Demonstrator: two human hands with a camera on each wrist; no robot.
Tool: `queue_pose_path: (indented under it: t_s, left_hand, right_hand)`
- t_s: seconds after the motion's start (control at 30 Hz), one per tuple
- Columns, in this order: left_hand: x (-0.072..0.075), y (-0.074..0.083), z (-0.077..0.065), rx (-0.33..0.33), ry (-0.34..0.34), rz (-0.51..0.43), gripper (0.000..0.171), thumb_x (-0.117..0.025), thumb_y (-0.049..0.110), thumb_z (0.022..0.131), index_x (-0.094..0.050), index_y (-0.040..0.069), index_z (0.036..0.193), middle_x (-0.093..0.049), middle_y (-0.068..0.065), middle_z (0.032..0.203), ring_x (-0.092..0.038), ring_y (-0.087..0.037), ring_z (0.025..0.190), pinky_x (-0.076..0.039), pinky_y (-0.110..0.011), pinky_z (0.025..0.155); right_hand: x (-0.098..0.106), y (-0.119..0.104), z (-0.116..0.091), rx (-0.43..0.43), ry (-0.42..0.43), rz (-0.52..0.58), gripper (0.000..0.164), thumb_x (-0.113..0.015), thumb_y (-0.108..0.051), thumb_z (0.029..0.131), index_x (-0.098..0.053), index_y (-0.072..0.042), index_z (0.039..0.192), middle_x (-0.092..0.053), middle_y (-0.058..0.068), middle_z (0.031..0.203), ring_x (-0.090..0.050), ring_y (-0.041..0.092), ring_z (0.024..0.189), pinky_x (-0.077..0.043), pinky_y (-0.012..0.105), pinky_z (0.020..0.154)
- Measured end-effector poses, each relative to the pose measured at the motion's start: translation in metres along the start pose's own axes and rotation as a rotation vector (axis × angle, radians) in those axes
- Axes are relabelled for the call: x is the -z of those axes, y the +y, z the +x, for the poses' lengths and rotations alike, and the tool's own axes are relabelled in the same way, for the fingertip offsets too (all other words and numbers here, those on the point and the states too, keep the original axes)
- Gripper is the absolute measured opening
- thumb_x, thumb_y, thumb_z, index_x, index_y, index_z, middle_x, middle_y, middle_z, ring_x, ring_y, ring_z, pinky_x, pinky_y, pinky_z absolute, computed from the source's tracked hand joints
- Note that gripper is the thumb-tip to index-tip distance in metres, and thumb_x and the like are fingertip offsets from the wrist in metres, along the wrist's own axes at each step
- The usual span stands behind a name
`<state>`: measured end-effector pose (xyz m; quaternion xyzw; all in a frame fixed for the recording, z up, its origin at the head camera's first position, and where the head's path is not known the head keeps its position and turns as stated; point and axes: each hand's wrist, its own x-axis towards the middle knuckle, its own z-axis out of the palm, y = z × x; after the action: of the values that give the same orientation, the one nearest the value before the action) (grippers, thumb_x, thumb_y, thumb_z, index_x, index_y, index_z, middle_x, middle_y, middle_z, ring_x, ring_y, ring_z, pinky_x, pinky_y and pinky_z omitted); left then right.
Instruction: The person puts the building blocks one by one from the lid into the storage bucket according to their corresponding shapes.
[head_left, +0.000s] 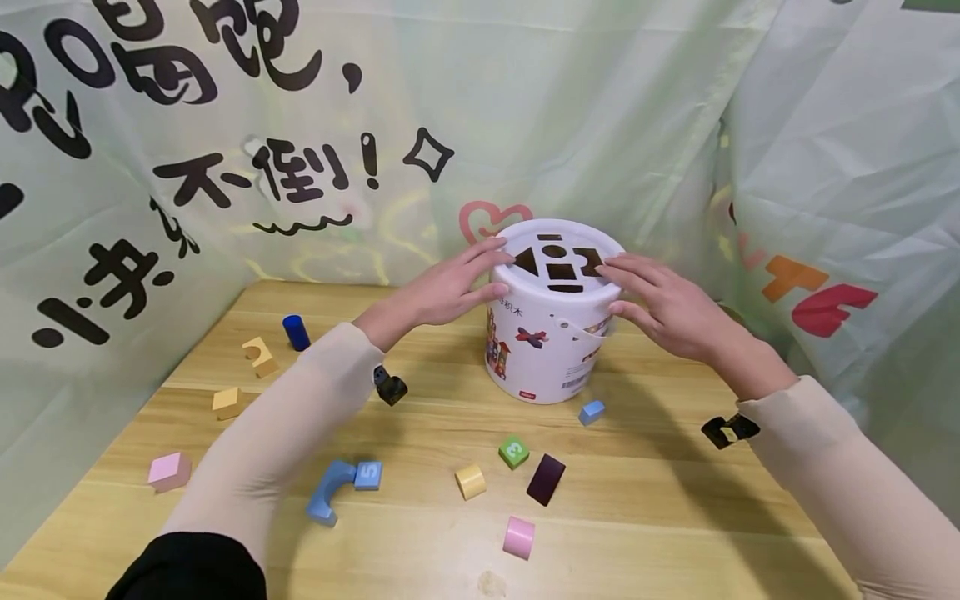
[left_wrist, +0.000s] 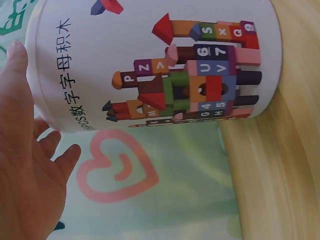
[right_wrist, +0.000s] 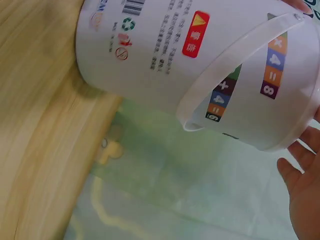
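Observation:
A white bucket (head_left: 551,346) printed with block pictures stands upright on the table. Its lid (head_left: 510,279) has several shaped holes, among them a triangle, a circle and a square. My left hand (head_left: 450,283) lies along the lid's left edge with extended fingers. Opposite it, my right hand (head_left: 667,304) touches the right edge, fingers also fairly straight. In the left wrist view the left thumb (left_wrist: 17,60) is against the rim. The bucket's handle (right_wrist: 225,65) hangs down on the side seen in the right wrist view.
Blocks lie scattered on the wooden table (head_left: 420,558): a small blue block (head_left: 592,412) by the bucket, a green numbered block (head_left: 513,452), a dark block (head_left: 546,479), a pink cylinder (head_left: 519,537) and a blue arch (head_left: 330,492). Printed curtains (head_left: 600,108) hang behind.

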<state>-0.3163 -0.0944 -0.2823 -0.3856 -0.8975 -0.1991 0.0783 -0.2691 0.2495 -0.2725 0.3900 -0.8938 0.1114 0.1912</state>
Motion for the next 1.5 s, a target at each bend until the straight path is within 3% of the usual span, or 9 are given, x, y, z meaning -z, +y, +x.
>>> queue_pose_path:
  t_s: [0.13, 0.27, 0.43, 0.63, 0.9, 1.13, 1.3, 1.5]
  left_hand:
    - [0.007, -0.004, -0.011, 0.002, 0.012, -0.022, 0.050, -0.042, 0.047, 0.103, -0.045, 0.019, 0.145, -0.019, 0.001, 0.162, -0.030, -0.029, 0.142, -0.032, -0.051, 0.110]
    - [0.011, -0.007, -0.021, 0.011, 0.028, -0.033, 0.052, -0.040, 0.051, 0.102, -0.047, 0.019, 0.143, -0.021, 0.001, 0.161, -0.029, -0.027, 0.143, -0.032, -0.050, 0.111]
    - [0.012, -0.012, -0.036, 0.016, 0.046, -0.072, 0.058, -0.037, 0.057, 0.101, -0.047, 0.020, 0.143, -0.021, 0.002, 0.161, -0.029, -0.030, 0.143, -0.030, -0.053, 0.111]
    - [0.018, -0.014, -0.052, 0.031, 0.061, -0.107, 0.059, -0.040, 0.058, 0.100, -0.050, 0.018, 0.142, -0.023, 0.002, 0.161, -0.024, -0.027, 0.145, -0.028, -0.058, 0.110]
    - [0.027, -0.012, -0.065, 0.052, 0.088, -0.099, 0.051, -0.050, 0.049, 0.100, -0.055, 0.015, 0.138, -0.031, -0.003, 0.157, -0.029, -0.028, 0.143, -0.030, -0.055, 0.111]
    - [0.026, -0.018, -0.084, 0.082, 0.121, -0.112, 0.052, -0.054, 0.047, 0.098, -0.052, 0.019, 0.141, -0.029, 0.003, 0.158, -0.029, -0.026, 0.143, -0.028, -0.055, 0.111]
    - [0.027, -0.015, -0.099, 0.113, 0.184, -0.062, 0.055, -0.046, 0.049, 0.101, -0.046, 0.019, 0.148, -0.031, 0.004, 0.158, -0.026, -0.023, 0.145, -0.025, -0.056, 0.112]
    - [0.033, -0.008, -0.115, 0.207, 0.209, -0.002, 0.059, -0.041, 0.050, 0.102, -0.035, 0.021, 0.153, -0.027, 0.004, 0.159, -0.016, -0.017, 0.147, -0.019, -0.053, 0.116]
  right_hand:
    - [-0.005, -0.007, 0.004, 0.005, 0.010, 0.022, 0.048, -0.062, -0.024, 0.097, -0.052, -0.011, 0.142, -0.046, 0.014, 0.146, -0.035, 0.036, 0.138, -0.033, 0.059, 0.106]
    - [-0.010, -0.014, 0.009, 0.039, 0.044, 0.043, 0.044, -0.063, -0.026, 0.096, -0.057, -0.011, 0.137, -0.049, 0.011, 0.145, -0.034, 0.032, 0.140, -0.031, 0.055, 0.109]
    - [-0.015, -0.018, 0.015, 0.082, 0.029, 0.098, 0.044, -0.059, -0.031, 0.099, -0.055, -0.013, 0.139, -0.045, 0.010, 0.148, -0.030, 0.033, 0.142, -0.028, 0.055, 0.111]
    - [-0.025, -0.024, 0.021, 0.122, 0.079, 0.130, 0.042, -0.056, -0.031, 0.100, -0.056, -0.013, 0.139, -0.050, 0.010, 0.145, -0.036, 0.034, 0.138, -0.029, 0.053, 0.112]
    - [-0.037, -0.041, 0.030, 0.124, 0.205, 0.157, 0.038, -0.054, -0.036, 0.101, -0.065, -0.010, 0.127, -0.059, 0.007, 0.135, -0.045, 0.030, 0.133, -0.033, 0.049, 0.110]
    - [-0.044, -0.058, 0.033, 0.082, 0.221, 0.171, 0.036, -0.060, -0.031, 0.098, -0.065, -0.011, 0.128, -0.058, 0.006, 0.137, -0.044, 0.027, 0.135, -0.034, 0.050, 0.110]
    - [-0.051, -0.071, 0.038, 0.108, 0.253, 0.165, 0.047, -0.050, -0.046, 0.100, -0.066, -0.011, 0.127, -0.058, 0.007, 0.136, -0.044, 0.027, 0.135, -0.032, 0.048, 0.111]
    - [-0.056, -0.091, 0.045, 0.129, 0.277, 0.147, 0.060, -0.038, -0.055, 0.099, -0.066, -0.010, 0.126, -0.059, 0.010, 0.134, -0.045, 0.028, 0.134, -0.033, 0.048, 0.111]
